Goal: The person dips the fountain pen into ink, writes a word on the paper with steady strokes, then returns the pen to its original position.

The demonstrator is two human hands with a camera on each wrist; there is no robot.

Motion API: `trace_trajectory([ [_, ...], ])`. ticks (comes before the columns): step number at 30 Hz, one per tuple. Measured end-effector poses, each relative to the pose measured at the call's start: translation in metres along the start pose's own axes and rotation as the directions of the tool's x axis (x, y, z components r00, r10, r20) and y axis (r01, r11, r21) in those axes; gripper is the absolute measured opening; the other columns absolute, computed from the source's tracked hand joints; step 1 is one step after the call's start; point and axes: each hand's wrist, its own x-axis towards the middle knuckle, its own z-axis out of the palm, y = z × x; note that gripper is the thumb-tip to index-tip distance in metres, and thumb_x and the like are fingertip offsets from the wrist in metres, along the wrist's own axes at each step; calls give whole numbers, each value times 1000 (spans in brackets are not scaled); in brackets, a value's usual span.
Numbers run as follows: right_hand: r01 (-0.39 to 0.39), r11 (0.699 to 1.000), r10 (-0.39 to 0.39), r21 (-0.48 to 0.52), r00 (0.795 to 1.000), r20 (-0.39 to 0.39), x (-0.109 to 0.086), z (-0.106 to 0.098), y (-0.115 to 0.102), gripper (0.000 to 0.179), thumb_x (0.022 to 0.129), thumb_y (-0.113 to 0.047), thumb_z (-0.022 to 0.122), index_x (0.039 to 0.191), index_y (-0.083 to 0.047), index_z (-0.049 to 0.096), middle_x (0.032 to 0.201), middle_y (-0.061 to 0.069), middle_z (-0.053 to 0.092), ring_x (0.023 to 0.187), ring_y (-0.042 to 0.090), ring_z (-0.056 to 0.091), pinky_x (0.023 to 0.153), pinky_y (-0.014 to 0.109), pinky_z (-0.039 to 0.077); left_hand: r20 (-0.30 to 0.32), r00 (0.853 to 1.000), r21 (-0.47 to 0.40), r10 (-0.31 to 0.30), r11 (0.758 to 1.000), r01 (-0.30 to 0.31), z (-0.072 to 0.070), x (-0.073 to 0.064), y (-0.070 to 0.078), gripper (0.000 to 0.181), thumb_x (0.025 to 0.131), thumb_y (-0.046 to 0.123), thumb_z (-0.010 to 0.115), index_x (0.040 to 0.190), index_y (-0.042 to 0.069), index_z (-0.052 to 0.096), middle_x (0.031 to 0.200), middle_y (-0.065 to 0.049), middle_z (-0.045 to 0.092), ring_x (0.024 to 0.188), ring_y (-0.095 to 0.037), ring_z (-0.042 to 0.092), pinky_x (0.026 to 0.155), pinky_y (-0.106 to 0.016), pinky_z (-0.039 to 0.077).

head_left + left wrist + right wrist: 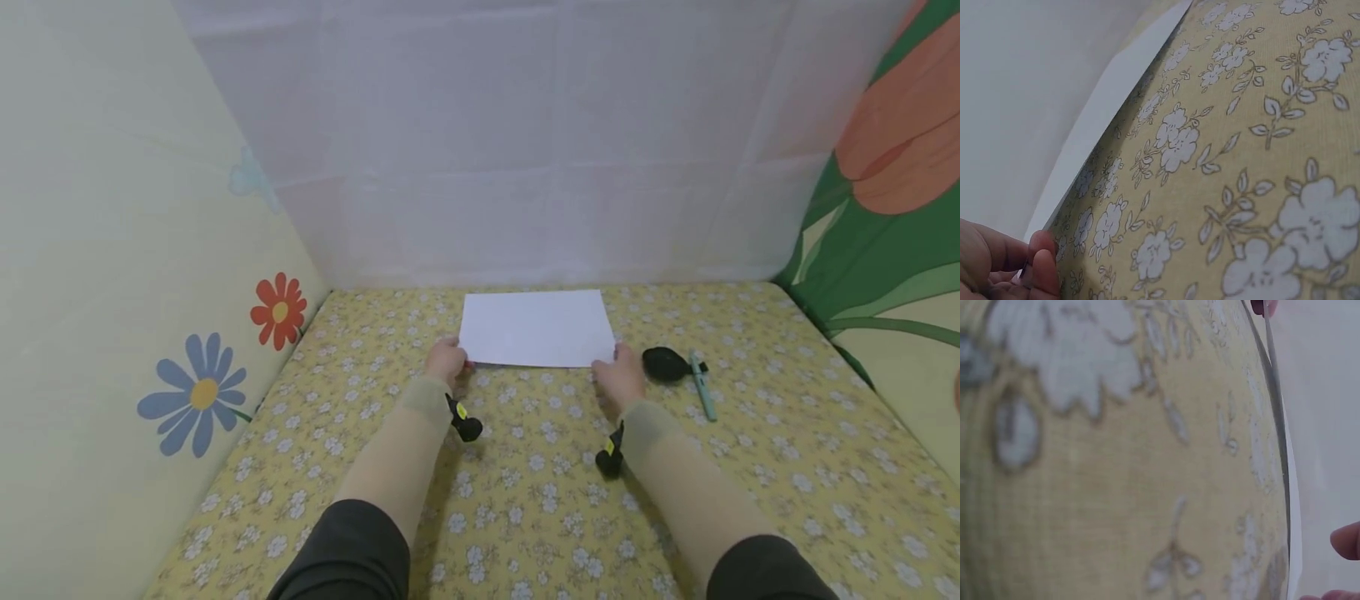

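Observation:
A white sheet of paper (536,329) lies toward the back of the flower-patterned table (540,500). My left hand (447,361) holds its near left corner; in the left wrist view, the fingertips (1041,262) curl around the sheet's edge, and a dark gap runs beneath that edge. At the near right corner is my right hand (621,377). Its thumb (1347,540) shows apart from the paper in the right wrist view, while other fingertips (1335,595) are near the edge, partly cut off by the frame.
Right of my right hand lie a black bulb-shaped object (664,364) and a light teal pen-like stick (703,387). A white cloth or sheet (525,167) hangs behind the table. Flower-decorated walls stand left (112,292) and right (900,250).

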Motion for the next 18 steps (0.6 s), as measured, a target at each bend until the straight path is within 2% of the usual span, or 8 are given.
trace_trajectory([
  [3,12,1000,-12,-24,1000,0,-3,0,-3,71,95,-20,46,155,-7,10,156,19,21,82,28,52,60,40,50,15,1000,-82,-27,996,28,-4,-3,1,64,82,-16,42,144,1,42,132,-21,53,55,-10,52,50,-18,44],
  [5,17,999,-17,-43,1000,-7,-4,-1,-6,69,96,-21,46,154,-4,13,155,21,23,102,31,49,72,42,50,18,998,-137,-56,989,58,-6,-4,1,64,83,-16,42,145,1,42,133,-21,52,55,-9,53,50,-17,44],
  [7,15,1000,-15,-26,1000,-7,-5,-1,-8,67,97,-21,45,154,-4,14,154,21,25,102,31,50,73,42,49,24,996,-194,-81,977,84,-8,-5,1,63,83,-17,42,144,1,43,134,-20,52,55,-9,54,50,-16,45],
  [10,-4,999,4,35,1000,-11,-6,-1,-9,64,98,-19,44,154,-6,17,151,19,31,85,26,52,63,39,49,23,992,-257,-121,959,123,-12,-5,-1,62,84,-19,42,143,1,45,134,-18,52,55,-9,55,51,-16,47],
  [12,-20,996,23,86,999,-27,-7,-1,-9,61,98,-18,43,154,-7,21,148,19,36,75,25,51,56,40,48,36,990,-265,-133,954,138,-14,-4,-2,60,84,-18,43,141,0,46,132,-20,52,56,-9,54,52,-16,48],
  [13,-26,995,30,98,999,-41,-7,-1,-9,59,98,-17,43,153,-7,23,148,18,37,78,25,51,59,40,49,41,989,-257,-139,956,145,-15,-4,-3,58,85,-17,43,141,0,46,130,-20,53,56,-10,55,52,-16,48],
  [15,-29,995,36,91,996,-80,-6,0,-9,56,99,-15,42,152,-6,28,146,19,39,95,31,55,73,45,51,65,989,-237,-132,961,143,-17,-5,-5,56,86,-17,44,141,-3,46,128,-23,54,58,-11,55,53,-16,48],
  [18,-50,996,59,71,990,-129,-5,0,-7,54,99,-12,41,151,-3,29,151,19,33,127,36,41,100,49,41,94,988,-199,-119,971,135,-20,-6,-7,57,88,-15,45,143,-2,42,131,-22,53,62,-12,56,55,-18,48],
])
